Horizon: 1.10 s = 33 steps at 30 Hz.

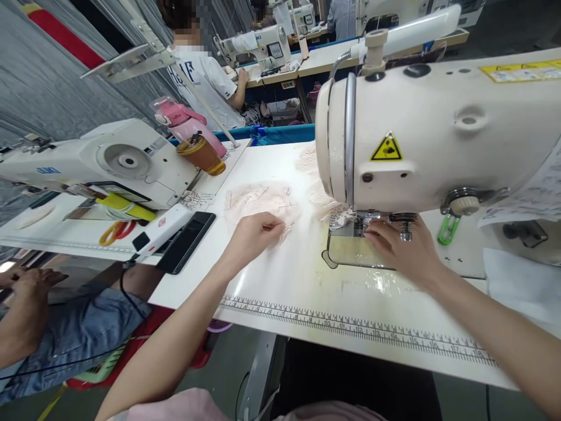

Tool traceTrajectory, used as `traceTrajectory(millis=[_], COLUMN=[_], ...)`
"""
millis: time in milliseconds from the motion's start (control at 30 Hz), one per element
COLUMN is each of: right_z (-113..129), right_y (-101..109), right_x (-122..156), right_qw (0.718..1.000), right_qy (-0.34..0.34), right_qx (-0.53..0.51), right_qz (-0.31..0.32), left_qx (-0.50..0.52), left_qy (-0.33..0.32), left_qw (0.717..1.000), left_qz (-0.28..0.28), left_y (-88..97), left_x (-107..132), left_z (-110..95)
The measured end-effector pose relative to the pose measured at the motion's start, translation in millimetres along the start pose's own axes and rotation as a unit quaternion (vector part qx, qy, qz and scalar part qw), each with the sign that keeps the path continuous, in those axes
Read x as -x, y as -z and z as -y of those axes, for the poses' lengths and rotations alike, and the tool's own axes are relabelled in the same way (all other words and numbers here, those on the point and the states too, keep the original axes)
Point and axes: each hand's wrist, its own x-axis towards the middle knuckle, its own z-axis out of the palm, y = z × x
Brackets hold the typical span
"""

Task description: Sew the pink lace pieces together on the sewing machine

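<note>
My left hand (262,231) is closed in a pinch at the near right edge of a thin, pale pink lace fabric (258,197) lying on the white table. The fingertips seem to grip its edge. My right hand (405,248) reaches in at the presser foot (360,224) of the sewing machine (421,134), fingers bent together close by the needle area. Part of that hand is behind the machine's tension parts, and what its fingers hold cannot be made out. More pale lace (326,202) lies just left of the presser foot, partly under the machine head.
A ruler strip (350,327) runs along the table's front edge. Left are a black phone (187,241), a white device (164,231), scissors (114,233), an amber cup (201,155), a pink bottle (190,123) and another sewing machine (105,164). A seated person's hands (33,280) rest nearby.
</note>
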Motion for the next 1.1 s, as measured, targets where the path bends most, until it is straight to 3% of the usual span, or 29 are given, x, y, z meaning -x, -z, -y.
traceTrajectory(millis=[133, 200, 267, 367, 433, 467, 533, 600, 633, 700, 800, 933, 1000, 1100], right_z=[-0.1, -0.3, -0.5, -0.9, -1.3, -1.4, -1.8, -1.9, -1.8, -1.5, -0.9, -2.0, -3.4, -4.5], right_y=[0.7, 1.0, 1.2, 1.1, 0.5, 0.0, -1.1, -2.1, -2.4, -2.5, -2.0, -1.5, -1.3, -0.3], right_x=[-1.1, -1.6, -1.8, -1.7, -1.6, -1.4, -1.1, -0.8, -0.8, -1.1, -2.2, -4.1, -4.8, -5.3], right_qw=[1.0, 1.0, 1.0, 1.0, 1.0, 1.0, 1.0, 0.999, 0.999, 1.0, 0.999, 0.997, 0.996, 0.995], right_qy=[0.017, 0.018, 0.017, 0.016, 0.018, 0.019, 0.02, 0.018, 0.016, 0.005, -0.025, -0.044, -0.05, -0.067], right_qx=[0.011, 0.017, 0.022, 0.02, 0.019, 0.019, 0.017, 0.011, 0.008, -0.001, -0.025, -0.062, -0.066, -0.068], right_qz=[-0.01, -0.007, -0.003, 0.005, 0.003, -0.002, -0.015, -0.028, -0.03, -0.025, -0.004, 0.023, 0.032, 0.038], left_qx=[0.027, 0.035, 0.028, -0.011, -0.036, -0.053, -0.104, -0.126, -0.114, -0.041, 0.088, 0.113, 0.052, -0.114], left_qy=[0.034, 0.037, 0.027, 0.005, -0.014, -0.023, -0.034, -0.033, -0.035, -0.039, -0.049, -0.078, -0.123, -0.213], left_qw=[0.999, 0.997, 0.98, 0.899, 0.853, 0.844, 0.863, 0.904, 0.942, 0.976, 0.993, 0.985, 0.983, 0.97], left_qz=[0.0, -0.055, -0.194, -0.437, -0.52, -0.534, -0.493, -0.408, -0.315, -0.208, -0.069, 0.108, 0.125, 0.01], left_y=[13.0, 22.3, 34.4, 56.7, 70.2, 75.2, 80.2, 79.2, 76.9, 69.9, 52.5, 9.3, -16.3, -45.3], left_x=[-2.7, -6.2, -12.6, -23.2, -24.3, -21.4, -8.8, 10.2, 20.1, 36.3, 41.1, 9.7, -8.9, -19.0], left_z=[8.3, 15.2, 24.6, 35.9, 34.2, 29.3, 11.5, -14.0, -28.1, -55.6, -86.4, -98.1, -95.8, -92.0])
